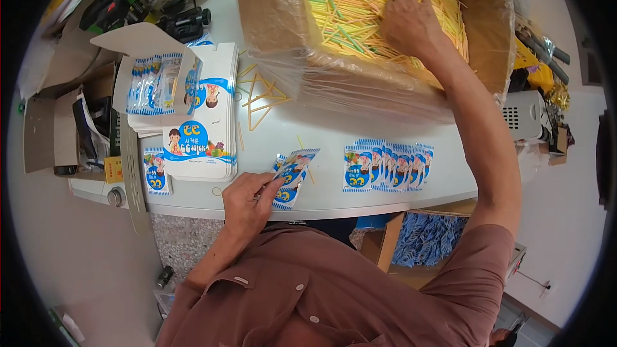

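Note:
My left hand [247, 202] is closed, pinching small blue-and-white packets [295, 170] near the table's front edge; they overlap, so their number is unclear. At the far right, my right hand [411, 26] reaches into a large cardboard box [276, 32] lined with clear plastic. Thin yellow, orange and green sticks [350, 9] fill that box. The right hand's fingers curl down among the sticks, and their tips are hidden. To the right of my left hand, a row of similar packets [392, 167] lies overlapping on the white table [321, 202].
On the left, an opened white carton [154, 87] holds several packets, beside stacked flat printed cartons [199, 148]. A single packet [156, 170] lies by the stack. Loose sticks [260, 99] are scattered near the big box. Below the table, another box holds blue patterned wrappers [427, 238].

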